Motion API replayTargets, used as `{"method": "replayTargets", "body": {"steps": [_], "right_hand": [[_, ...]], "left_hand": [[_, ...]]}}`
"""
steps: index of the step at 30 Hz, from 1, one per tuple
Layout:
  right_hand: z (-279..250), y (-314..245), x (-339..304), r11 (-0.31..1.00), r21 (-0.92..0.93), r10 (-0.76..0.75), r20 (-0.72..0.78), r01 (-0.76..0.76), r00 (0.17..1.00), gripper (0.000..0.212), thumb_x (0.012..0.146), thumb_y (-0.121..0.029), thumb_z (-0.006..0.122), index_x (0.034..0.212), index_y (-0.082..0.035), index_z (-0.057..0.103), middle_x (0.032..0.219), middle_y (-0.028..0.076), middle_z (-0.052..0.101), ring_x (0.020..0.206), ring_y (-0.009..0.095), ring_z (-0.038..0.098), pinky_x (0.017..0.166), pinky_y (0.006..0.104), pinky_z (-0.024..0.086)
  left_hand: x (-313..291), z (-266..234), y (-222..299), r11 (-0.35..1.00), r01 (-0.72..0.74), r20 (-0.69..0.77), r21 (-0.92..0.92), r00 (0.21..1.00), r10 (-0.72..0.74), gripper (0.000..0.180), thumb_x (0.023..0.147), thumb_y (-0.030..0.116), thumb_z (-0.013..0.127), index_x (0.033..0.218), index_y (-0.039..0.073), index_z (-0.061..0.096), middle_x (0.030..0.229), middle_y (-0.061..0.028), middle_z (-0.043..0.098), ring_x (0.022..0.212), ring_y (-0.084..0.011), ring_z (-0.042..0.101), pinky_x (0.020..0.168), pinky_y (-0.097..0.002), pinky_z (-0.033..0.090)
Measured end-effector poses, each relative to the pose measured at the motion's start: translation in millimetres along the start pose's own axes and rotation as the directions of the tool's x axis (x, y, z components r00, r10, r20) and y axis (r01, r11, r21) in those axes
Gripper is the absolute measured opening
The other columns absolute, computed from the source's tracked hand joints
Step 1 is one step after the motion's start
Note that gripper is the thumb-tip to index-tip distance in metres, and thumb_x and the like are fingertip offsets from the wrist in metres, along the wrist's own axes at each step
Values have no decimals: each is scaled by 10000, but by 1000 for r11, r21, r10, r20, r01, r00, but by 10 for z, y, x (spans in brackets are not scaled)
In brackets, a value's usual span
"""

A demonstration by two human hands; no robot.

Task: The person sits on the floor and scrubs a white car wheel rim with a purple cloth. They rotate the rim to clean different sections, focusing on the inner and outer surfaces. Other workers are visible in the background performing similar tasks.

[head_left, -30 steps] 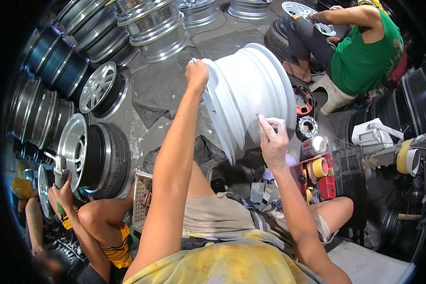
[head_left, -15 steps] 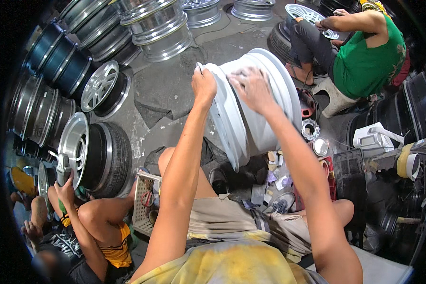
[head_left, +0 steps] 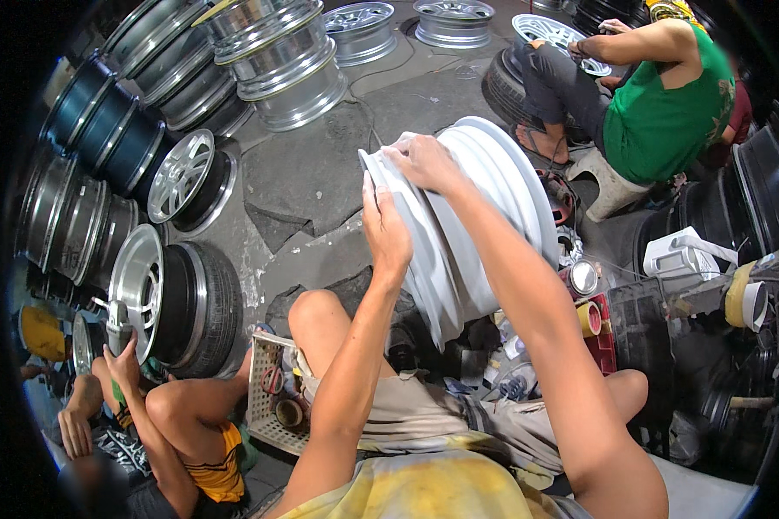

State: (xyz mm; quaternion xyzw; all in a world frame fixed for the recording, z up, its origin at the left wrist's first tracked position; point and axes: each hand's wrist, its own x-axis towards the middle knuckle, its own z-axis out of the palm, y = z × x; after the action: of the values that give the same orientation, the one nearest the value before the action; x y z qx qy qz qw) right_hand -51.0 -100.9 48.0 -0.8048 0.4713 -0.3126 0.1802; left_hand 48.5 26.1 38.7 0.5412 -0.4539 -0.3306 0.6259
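Right hand (head_left: pixel 424 163) moved nearer left edge of white wheel (head_left: pixel 473 266); floor (head_left: pixel 307 259) beyond.

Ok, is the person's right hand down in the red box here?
No, the right hand is at the top of the white wheel, close to the left hand.

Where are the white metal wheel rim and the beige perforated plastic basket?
White metal wheel rim (head_left: pixel 469 275): head view, on the barrel.
Beige perforated plastic basket (head_left: pixel 277 435): head view, on a wall.

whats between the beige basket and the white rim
In the head view, the person's bare left knee and left forearm lie between the basket and the white rim.
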Motion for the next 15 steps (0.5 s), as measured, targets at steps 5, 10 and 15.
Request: {"method": "replayTargets", "body": {"steps": [5,10,15], "right_hand": [[84,-526,-1614,945,-92,-327,-313,314,892,298,975,-196,650,1189,-34,777,1276,106,712,1264,324,609,1100,461,450],[-29,-498,-2323,923,-255,-358,-285,289,889,288,964,-214,679,1217,-136,793,1397,24,667,1345,282,552,1134,473,410],[-193,-342,-443,998,-7,-59,17,59,998,356,1022,-358,576,1193,-127,787,1208,132,744,1101,377,694,972,500,510]], "left_hand": [[323,-177,-129,989,105,-4,-108,994,-106,570,1120,260,388,1576,-83,377,1553,-254,506,1444,-341,485,1198,-406,354],[52,-68,-42,996,53,-4,-72,999,-53,577,1129,267,387,1590,-78,357,1570,-232,492,1450,-314,473,1203,-392,346],[-355,-65,103,998,-4,19,-55,1000,5,584,1138,275,387,1604,-73,337,1586,-209,477,1456,-286,462,1207,-379,338]]}}
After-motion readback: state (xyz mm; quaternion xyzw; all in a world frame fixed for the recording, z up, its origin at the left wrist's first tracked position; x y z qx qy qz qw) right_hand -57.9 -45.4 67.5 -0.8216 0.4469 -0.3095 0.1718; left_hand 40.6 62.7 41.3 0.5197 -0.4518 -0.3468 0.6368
